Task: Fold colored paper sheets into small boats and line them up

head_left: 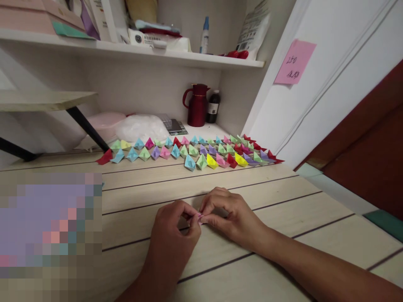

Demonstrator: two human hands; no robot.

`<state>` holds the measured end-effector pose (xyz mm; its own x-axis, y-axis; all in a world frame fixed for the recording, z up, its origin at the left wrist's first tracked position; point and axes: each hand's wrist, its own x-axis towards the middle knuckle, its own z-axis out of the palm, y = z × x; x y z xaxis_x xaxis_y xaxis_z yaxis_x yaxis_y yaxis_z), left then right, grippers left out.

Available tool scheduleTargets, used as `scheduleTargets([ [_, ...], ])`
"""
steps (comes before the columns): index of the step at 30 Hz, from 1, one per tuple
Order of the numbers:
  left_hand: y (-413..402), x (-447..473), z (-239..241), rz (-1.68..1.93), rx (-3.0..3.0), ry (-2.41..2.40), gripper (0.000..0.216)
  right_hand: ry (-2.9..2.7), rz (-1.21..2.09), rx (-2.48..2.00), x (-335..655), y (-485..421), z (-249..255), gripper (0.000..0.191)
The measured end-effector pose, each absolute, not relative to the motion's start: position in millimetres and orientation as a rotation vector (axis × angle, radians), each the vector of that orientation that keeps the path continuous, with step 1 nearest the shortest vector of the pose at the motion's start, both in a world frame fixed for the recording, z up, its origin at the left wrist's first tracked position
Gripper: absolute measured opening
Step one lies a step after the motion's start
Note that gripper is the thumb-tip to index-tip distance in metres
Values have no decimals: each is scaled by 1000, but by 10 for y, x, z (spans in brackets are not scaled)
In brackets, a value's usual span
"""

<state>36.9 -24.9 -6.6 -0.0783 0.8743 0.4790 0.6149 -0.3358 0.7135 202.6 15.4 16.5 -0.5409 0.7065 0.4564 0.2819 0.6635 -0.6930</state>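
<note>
Between the fingertips of both hands is a small folded piece of pink paper, mostly covered by the fingers. My left hand pinches it from the left with thumb and forefinger. From the right, my right hand pinches it the same way, and the two hands' fingertips nearly meet. Beyond them, rows of small folded paper boats in blue, green, yellow, pink, red and purple stand on the wood-plank tabletop.
A blurred, pixelated patch hides the left front of the tabletop. At the back stand a red jug, a dark bottle and a white plastic bag. A small raised stand is at left. A pink note hangs at right.
</note>
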Motion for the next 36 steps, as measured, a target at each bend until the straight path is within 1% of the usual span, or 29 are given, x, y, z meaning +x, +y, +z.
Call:
scheduleTargets([
  [4, -268, 410, -121, 1401, 1835, 1630, 11, -2168, 706, -723, 2028, 133, 192, 14],
  [9, -238, 302, 8, 1325, 1486, 1730, 8, -2085, 773, -796, 2077, 154, 208, 12],
  [12, -212, 234, 59, 1309, 1378, 1773, 6, -2028, 844, -872, 2098, 169, 189, 10],
  [14, -218, 237, 57, 1305, 1397, 1760, 8, -2003, 865, -914, 2091, 164, 175, 10],
  [18, -266, 315, 22, 1378, 1582, 1638, 16, -2017, 826, -928, 2045, 140, 162, 18],
  [21, -280, 348, 1, 1435, 1692, 1552, 19, -2055, 822, -927, 2018, 146, 134, 19],
  [24, -275, 348, -8, 1448, 1716, 1506, 20, -2121, 815, -929, 2002, 173, 72, 29],
  [25, -275, 348, -9, 1449, 1722, 1480, 20, -2151, 800, -916, 1997, 181, 49, 30],
  [28, -286, 368, -4, 1460, 1765, 1368, 22, -2204, 731, -873, 1980, 191, 9, 20],
  [31, -304, 397, -3, 1484, 1812, 1351, 21, -2198, 687, -879, 1978, 189, 22, 19],
  [36, -278, 368, -29, 1498, 1857, 1510, 18, -2210, 645, -884, 2014, 203, 83, 19],
])
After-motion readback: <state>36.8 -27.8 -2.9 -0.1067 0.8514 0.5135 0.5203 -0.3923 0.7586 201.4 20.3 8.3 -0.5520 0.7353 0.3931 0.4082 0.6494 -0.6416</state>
